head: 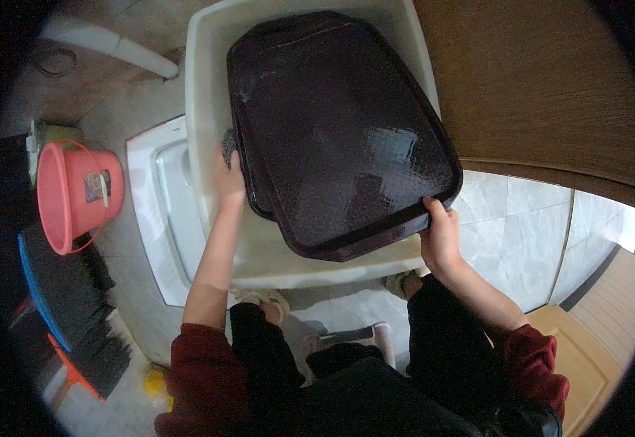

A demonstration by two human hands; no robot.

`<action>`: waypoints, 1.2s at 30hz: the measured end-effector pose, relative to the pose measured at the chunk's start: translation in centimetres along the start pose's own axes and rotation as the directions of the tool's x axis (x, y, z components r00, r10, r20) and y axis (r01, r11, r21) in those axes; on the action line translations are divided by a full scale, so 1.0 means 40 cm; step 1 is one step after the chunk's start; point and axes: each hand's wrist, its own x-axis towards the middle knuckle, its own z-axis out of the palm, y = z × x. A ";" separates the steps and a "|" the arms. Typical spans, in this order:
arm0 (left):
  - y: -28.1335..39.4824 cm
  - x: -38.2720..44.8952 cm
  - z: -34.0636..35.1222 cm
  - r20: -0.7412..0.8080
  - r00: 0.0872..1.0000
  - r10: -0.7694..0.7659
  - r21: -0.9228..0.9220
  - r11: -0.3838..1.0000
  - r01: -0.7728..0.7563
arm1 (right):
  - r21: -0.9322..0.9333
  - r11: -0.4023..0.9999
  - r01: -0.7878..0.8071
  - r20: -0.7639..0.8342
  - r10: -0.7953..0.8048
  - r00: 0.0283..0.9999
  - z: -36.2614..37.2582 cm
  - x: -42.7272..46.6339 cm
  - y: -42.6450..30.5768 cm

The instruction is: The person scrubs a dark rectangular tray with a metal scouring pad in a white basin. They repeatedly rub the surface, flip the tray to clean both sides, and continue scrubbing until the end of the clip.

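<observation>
A dark, wet serving tray (344,147) lies tilted over a large white plastic tub (317,279), on top of at least one more dark tray (260,199) whose edge shows at the left. My right hand (440,232) grips the upper tray's near right corner, thumb on the rim. At the trays' left side is my left hand (230,177), slightly blurred, with a dark scouring pad (229,147) at its fingers. Part of that hand's hold is hidden. Water glistens on the upper tray's surface.
A white squat toilet (156,218) adjoins the tub's left side. Farther left are a pink bucket (85,191) and a broom with dark bristles (77,306). A brown panel (535,82) borders the right. Between my legs stands a small stool (383,341).
</observation>
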 end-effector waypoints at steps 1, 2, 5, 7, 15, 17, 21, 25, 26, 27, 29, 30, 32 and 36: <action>-0.006 0.011 0.010 0.019 0.999 -0.032 -0.088 0.996 0.034 | -0.009 1.000 0.011 -0.033 -0.011 0.999 0.000 -0.002 0.009; -0.008 0.022 0.019 0.050 0.995 -0.087 -0.185 0.978 0.094 | -0.001 1.000 0.020 -0.058 -0.020 0.998 0.001 -0.001 0.017; 0.000 0.037 0.031 0.169 0.969 -0.179 -0.509 0.826 0.241 | 0.005 0.997 0.080 -0.047 -0.079 0.996 -0.003 0.008 0.032; 0.021 0.032 0.024 0.154 0.967 -0.203 -0.609 0.751 0.255 | -0.016 0.993 0.115 -0.051 -0.116 0.992 -0.010 0.013 0.037; 0.240 -0.102 -0.037 -0.089 0.953 0.288 -0.211 0.930 -0.301 | -0.225 0.955 0.193 -0.062 -0.211 0.975 -0.038 0.044 0.037; 0.310 -0.156 0.002 0.090 0.926 0.367 -0.330 0.888 -0.320 | -0.197 0.950 0.244 -0.018 -0.252 0.967 -0.037 0.044 0.037; 0.450 -0.263 0.125 0.214 0.802 0.557 -0.077 0.828 -0.555 | -0.195 0.938 0.286 -0.072 -0.305 0.950 -0.023 0.041 0.036; 0.559 -0.278 0.199 0.252 0.637 0.729 -0.175 0.681 -0.711 | -0.161 0.955 0.249 -0.121 -0.270 0.955 -0.013 0.035 0.030; 0.570 -0.274 0.204 0.215 0.568 0.794 -0.215 0.606 -0.766 | -0.097 0.954 0.284 -0.070 -0.291 0.954 -0.012 0.034 0.029; 0.572 -0.262 0.205 0.238 0.565 0.790 -0.196 0.608 -0.769 | -0.094 0.961 0.261 -0.085 -0.269 0.959 -0.012 0.035 0.028; 0.556 -0.230 0.198 0.245 0.523 0.816 -0.182 0.569 -0.802 | -0.074 0.980 0.186 -0.124 -0.194 0.973 -0.015 0.037 0.023; 0.533 -0.207 0.185 0.258 0.516 0.817 -0.136 0.559 -0.818 | -0.049 0.987 0.153 -0.113 -0.158 0.981 -0.014 0.039 0.024; 0.479 -0.155 0.155 0.255 0.568 0.783 -0.039 0.595 -0.803 | -0.029 0.992 0.120 -0.080 -0.122 0.989 -0.012 0.039 0.028; 0.375 -0.055 0.061 0.151 0.728 0.669 0.003 0.736 -0.677 | -0.045 0.994 0.098 -0.059 -0.101 0.993 -0.005 0.027 0.031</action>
